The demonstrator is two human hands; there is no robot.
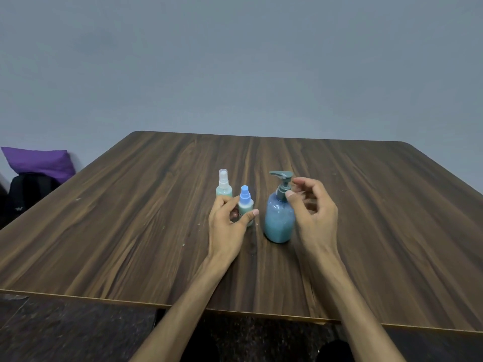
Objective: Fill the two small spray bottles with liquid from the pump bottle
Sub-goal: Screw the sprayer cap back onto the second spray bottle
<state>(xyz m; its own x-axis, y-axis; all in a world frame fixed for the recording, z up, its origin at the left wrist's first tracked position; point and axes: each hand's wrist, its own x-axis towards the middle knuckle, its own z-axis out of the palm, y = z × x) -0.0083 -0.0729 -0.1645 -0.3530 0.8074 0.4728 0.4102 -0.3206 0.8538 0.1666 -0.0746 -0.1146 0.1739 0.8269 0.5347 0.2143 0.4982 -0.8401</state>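
Three bottles are standing upright near the middle of the wooden desk [366, 205]. None is showing a label or readable writing. The left hand [227, 226] is curling its thumb and fingers around the blue-capped spray bottle [245, 205], gripping its lower body. Just behind it, the clear-capped spray bottle [223, 184] is holding pale green liquid. The right hand [313, 212] is hovering beside the blue pump bottle [278, 218], fingers loosely curled and holding nothing, thumb tip touching the pump collar. A black bag [26, 194] at left is bearing a small white mark, too small to read.
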